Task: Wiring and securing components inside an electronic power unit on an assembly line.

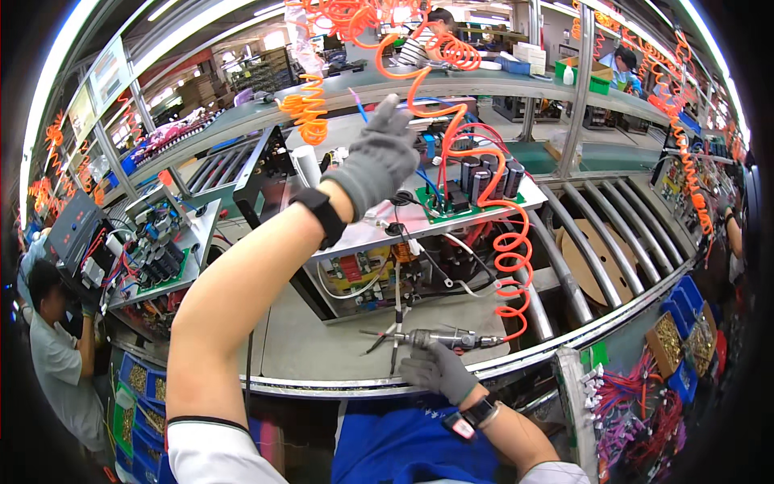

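Observation:
My left hand, in a grey glove, reaches up over an electronic unit with its fingers stretched out, holding nothing I can see. Under it lies the unit's light metal panel, carrying a green circuit board with dark cylindrical capacitors and red and blue wires. My right hand, also gloved, is low at the front edge of the bench, fingers loosely extended. Just beyond its fingertips a pneumatic screwdriver lies sideways, bit to the left; whether they touch is unclear. Cables with ring terminals hang off the unit.
An orange coiled air hose runs from overhead to the screwdriver. Metal rollers stretch right, with a round-cut board below. Wire bundles and blue parts bins sit right. At left a person stands beside another unit.

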Motion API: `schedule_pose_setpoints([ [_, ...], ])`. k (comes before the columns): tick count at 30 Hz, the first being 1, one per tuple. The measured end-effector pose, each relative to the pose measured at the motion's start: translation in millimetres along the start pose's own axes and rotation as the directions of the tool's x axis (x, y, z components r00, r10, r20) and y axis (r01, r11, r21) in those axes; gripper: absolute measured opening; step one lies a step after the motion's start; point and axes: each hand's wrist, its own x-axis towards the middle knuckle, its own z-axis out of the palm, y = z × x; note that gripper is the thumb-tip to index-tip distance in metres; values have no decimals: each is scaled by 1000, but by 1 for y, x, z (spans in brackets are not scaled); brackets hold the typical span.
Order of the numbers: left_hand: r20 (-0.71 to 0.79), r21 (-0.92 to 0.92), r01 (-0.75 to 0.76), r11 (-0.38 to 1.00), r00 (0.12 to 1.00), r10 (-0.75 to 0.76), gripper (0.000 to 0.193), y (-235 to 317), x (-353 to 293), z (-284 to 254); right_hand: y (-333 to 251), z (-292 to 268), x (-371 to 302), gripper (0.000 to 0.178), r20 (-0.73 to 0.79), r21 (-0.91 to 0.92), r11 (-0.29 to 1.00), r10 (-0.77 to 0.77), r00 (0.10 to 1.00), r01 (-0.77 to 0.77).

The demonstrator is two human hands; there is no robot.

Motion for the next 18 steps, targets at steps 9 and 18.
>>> schedule_pose_setpoints([
  [9, 507, -628, 552, 549, 825, -249, 15, 52, -118, -97, -122, 156, -86, 29, 898, -358, -737, -440, -4, 574],
  [18, 848, -386, 324, -864, 493, -194, 76, 107, -126, -34, -213, 197, -99, 21, 773, -597, -284, -452, 445, 750],
])
